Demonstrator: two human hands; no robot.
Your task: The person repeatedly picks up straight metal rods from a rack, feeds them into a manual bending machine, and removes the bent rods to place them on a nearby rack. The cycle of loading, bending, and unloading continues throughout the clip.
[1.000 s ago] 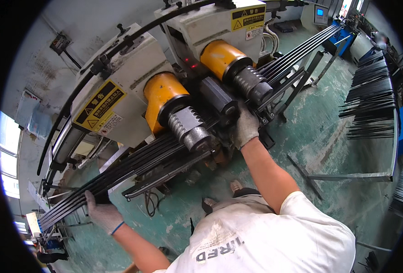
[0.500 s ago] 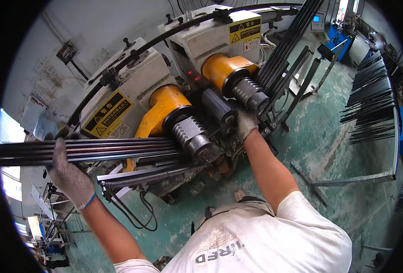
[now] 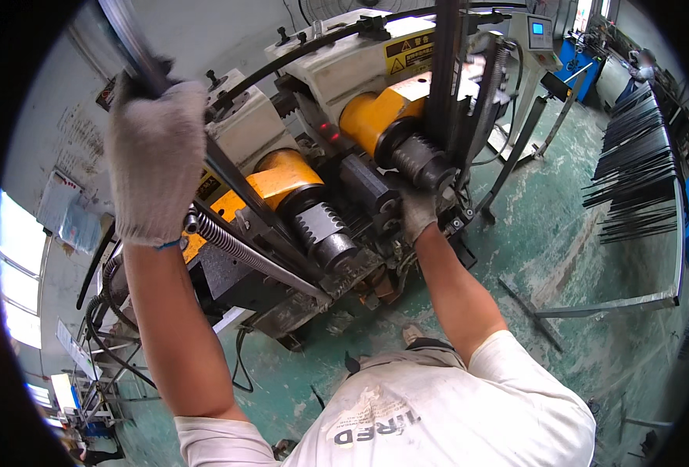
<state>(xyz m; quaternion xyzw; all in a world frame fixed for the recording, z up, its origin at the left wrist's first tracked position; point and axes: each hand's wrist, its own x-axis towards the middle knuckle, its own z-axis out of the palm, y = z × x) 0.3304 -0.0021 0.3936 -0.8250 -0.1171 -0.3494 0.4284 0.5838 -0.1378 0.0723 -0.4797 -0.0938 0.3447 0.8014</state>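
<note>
My left hand (image 3: 157, 159), in a pale knitted glove, is raised at the upper left. Its fingers are wrapped round dark metal tubes (image 3: 234, 175), which slope from the upper left down to the nearer ridged roller of a bending machine (image 3: 260, 123). The machine has two yellow bending arms (image 3: 279, 180) (image 3: 369, 117), each with a ridged steel roller (image 3: 317, 226) (image 3: 418, 159). Between the rollers sits a dark clamp block (image 3: 369, 183). My right hand (image 3: 418, 212), also gloved, reaches in beside that block; its fingers are hidden in shadow. More dark tubes (image 3: 442, 74) stand steeply beside the farther roller.
A spring-wound rod (image 3: 239, 253) slants below the left tubes. Black hoses (image 3: 103, 300) hang at the machine's left. To the right, a rack (image 3: 675, 233) carries many thin dark bars. A control box (image 3: 537, 33) stands at the back. One loose bar (image 3: 531, 315) lies on the green floor.
My left hand has risen with the tubes, which swung from level to a steep slope. The spring-wound rod tilted along, and the right-hand tubes turned nearly upright. My right hand stayed by the block.
</note>
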